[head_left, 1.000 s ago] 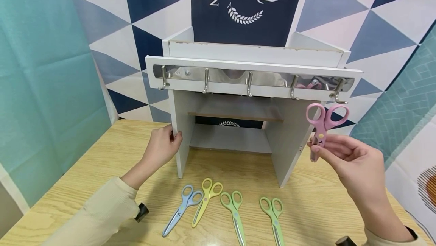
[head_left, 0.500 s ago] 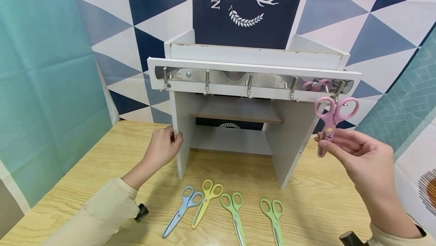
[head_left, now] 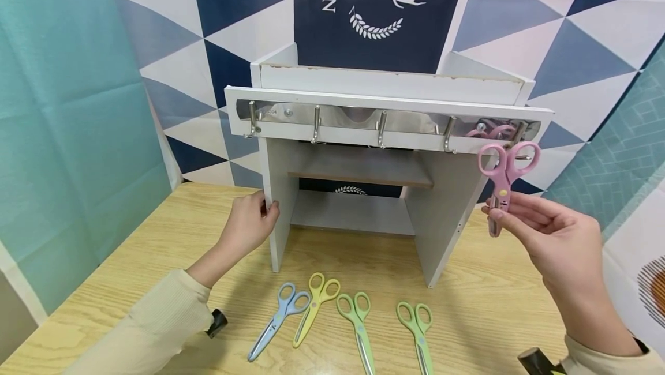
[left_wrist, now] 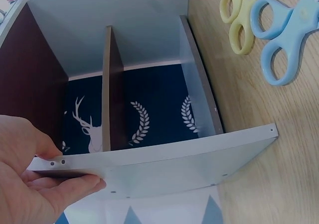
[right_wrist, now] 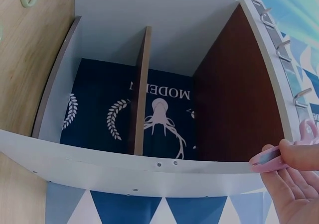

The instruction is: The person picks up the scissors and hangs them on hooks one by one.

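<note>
My right hand [head_left: 561, 236] pinches a pair of pink scissors [head_left: 501, 187] by the closed blades, handle loops up. The loops overlap the rightmost hook [head_left: 518, 132] of the metal hook rail [head_left: 343, 114] in the head view. In the right wrist view the pink scissors [right_wrist: 269, 158] lie between thumb and fingers, close to the white shelf's edge. At the left, my left hand [head_left: 248, 224] grips the front edge of the white shelf unit's side panel [head_left: 283, 219]. The left wrist view has the thumb and fingers of this hand [left_wrist: 30, 171] on opposite faces of the panel.
On the wooden table [head_left: 197, 219] before the shelf lie blue scissors [head_left: 280, 318], yellow scissors [head_left: 313, 308], green scissors [head_left: 359, 329] and a second green pair [head_left: 418, 332]. A patterned cloth [head_left: 228, 29] hangs behind the shelf, with a teal cloth [head_left: 57, 104] at the left.
My right hand has moved right and slightly up with the pink scissors, bringing their loops over the rightmost hook in view. My left hand stays on the side panel.
</note>
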### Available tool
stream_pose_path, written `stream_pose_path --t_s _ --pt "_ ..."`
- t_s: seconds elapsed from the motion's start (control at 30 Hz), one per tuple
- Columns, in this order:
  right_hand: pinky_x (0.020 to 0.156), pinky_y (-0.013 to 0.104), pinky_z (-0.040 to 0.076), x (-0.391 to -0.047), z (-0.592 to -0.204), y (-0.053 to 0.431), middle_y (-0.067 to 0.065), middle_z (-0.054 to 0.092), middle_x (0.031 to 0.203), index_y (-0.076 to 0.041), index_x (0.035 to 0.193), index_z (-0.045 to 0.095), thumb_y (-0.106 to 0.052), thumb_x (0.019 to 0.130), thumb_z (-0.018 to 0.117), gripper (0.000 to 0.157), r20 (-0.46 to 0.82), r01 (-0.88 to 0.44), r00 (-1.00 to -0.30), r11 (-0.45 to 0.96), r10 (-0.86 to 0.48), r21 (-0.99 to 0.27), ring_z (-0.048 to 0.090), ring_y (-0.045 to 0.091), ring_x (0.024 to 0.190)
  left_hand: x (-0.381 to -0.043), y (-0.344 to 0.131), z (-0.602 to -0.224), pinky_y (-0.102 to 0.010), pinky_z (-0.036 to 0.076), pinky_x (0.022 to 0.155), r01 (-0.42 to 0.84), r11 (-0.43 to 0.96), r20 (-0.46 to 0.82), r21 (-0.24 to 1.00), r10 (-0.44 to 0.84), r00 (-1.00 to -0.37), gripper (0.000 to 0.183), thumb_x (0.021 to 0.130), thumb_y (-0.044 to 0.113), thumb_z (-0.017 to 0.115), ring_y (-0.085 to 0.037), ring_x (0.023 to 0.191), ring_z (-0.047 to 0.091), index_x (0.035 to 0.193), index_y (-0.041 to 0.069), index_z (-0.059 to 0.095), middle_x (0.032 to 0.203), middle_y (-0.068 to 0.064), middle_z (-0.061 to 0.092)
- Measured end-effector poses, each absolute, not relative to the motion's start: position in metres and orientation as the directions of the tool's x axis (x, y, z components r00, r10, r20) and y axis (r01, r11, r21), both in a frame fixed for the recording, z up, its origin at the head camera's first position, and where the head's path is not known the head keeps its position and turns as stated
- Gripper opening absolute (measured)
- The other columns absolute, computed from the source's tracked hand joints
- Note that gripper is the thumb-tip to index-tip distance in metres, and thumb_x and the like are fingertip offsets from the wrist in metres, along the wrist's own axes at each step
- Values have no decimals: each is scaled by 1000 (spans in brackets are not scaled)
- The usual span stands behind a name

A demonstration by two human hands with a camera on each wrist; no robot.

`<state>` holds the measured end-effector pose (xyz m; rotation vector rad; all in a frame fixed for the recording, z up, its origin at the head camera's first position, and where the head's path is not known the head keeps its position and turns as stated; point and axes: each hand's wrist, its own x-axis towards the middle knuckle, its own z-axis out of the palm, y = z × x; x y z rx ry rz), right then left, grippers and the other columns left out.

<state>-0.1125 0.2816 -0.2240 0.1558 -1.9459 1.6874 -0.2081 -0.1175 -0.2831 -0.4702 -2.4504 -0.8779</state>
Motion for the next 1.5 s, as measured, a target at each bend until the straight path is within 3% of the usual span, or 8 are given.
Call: stream_pose_path --t_s 0.33,0.93,1.5 --pt "73 5 49 -118 -230 287 -9 76 79 -11 100 76 10 76 72 32 476 -451 -850 152 228 -879 71 1 71 -207 -116 -283 -21 29 44 478 736 564 479 160 -810 20 89 7 54 -11 45 36 69 2 55 51 -3 43" --pt "71 4 48 -117 -228 285 -14 75 80 -15 100 76 7 76 74 33 469 -423 -846 218 254 -880 71 -2 71 -206 -117 -284 -21 28 44 473 742 565 475 154 -811 22 89 7 55 -11 45 34 68 4 52 51 -2 41" --pt "72 4 49 -120 -232 285 -13 75 81 -16 101 76 5 77 74 32 454 -416 -863 199 223 -888 71 -1 73 -206 -117 -285 -21 27 44 472 738 563 482 151 -812 23 90 7 55 -11 45 33 67 4 52 51 -2 41"
